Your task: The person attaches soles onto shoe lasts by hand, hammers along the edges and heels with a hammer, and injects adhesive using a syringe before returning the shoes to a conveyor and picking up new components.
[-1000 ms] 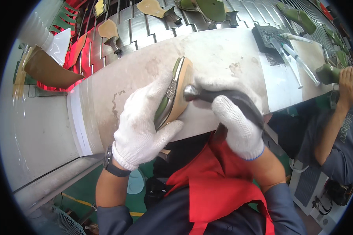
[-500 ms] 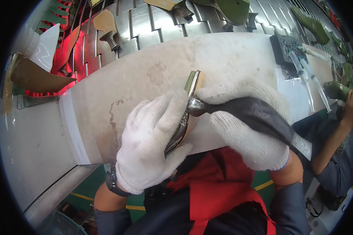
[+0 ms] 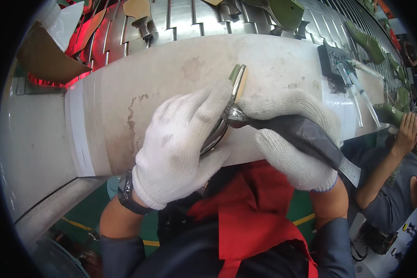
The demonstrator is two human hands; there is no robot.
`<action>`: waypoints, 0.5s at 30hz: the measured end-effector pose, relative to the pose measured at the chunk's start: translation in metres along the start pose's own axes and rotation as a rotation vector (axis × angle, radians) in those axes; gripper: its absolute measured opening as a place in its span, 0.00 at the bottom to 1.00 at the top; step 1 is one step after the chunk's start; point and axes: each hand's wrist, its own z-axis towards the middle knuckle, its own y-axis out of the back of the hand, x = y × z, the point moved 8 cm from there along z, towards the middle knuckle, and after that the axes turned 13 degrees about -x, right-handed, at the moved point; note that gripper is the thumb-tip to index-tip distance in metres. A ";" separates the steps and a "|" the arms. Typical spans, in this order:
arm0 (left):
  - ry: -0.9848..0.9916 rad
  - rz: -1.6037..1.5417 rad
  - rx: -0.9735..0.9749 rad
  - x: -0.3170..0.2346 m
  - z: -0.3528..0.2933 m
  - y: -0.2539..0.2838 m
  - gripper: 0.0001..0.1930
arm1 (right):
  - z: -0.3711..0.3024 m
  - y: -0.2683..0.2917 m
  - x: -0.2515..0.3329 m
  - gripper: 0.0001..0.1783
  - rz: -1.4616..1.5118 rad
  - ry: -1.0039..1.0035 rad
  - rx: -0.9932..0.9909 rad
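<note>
My left hand, in a white knit glove, wraps round a narrow shoe part seen edge-on. It has green and tan edges, a shiny dark side, and its far end points away from me. My right hand, gloved alike, grips a dark, crinkled, tapering tool with a flattened clear end near my wrist. Its rounded silver tip meets the shoe part's right side, by a dark glittery patch. The fingers of my left hand cover much of the shoe part.
A pale, stained bench top lies beneath. Beyond it runs a slatted metal conveyor carrying tan and green shoe forms. Syringes and a dark block lie at right. Another person's hand is near a green shoe form.
The view has shifted, so the bench sits a little higher in the picture. My hands keep the same grips, and the silver tip stays against the shoe part.
</note>
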 end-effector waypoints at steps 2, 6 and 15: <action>-0.005 -0.010 -0.010 0.001 0.000 -0.001 0.46 | -0.006 -0.002 -0.004 0.21 0.197 -0.105 -0.060; -0.017 -0.010 -0.023 0.003 -0.003 -0.003 0.45 | -0.003 -0.002 0.027 0.21 -0.162 0.155 -0.061; -0.004 0.016 -0.039 0.004 -0.010 -0.001 0.48 | -0.041 -0.029 0.022 0.20 -0.105 0.386 -0.394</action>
